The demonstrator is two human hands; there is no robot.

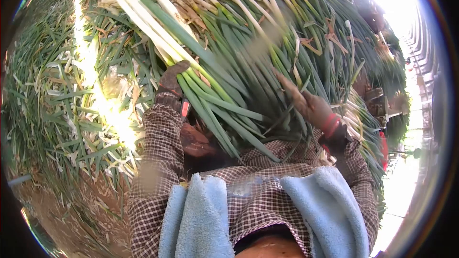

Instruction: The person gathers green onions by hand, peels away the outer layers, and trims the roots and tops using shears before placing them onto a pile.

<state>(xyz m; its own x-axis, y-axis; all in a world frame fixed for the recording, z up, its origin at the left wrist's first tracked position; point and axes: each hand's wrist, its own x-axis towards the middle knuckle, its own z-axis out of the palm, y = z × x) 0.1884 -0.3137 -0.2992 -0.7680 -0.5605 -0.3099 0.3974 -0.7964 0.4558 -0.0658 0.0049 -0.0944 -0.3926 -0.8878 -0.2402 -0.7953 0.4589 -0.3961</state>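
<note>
My left hand (173, 80), in a dark glove, is closed around a bunch of long green onions (196, 62). Their white stems point to the upper left, and the green leaves fan down toward my lap. To the right, my gloved right hand (311, 107) has its fingers stretched out toward the upper left, over the leaves. I see nothing held in it, though its fingertips are partly blurred. Beneath and beyond both hands lies a big heap of green onions (330, 52), some with brown roots and dry leaves.
Cut leaves and peelings (57, 95) cover the ground on the left, crossed by a bright strip of sunlight. Bare soil (95, 205) shows at the lower left. A light blue towel (201, 215) hangs over my checked shirt. More onions are stacked at the far right.
</note>
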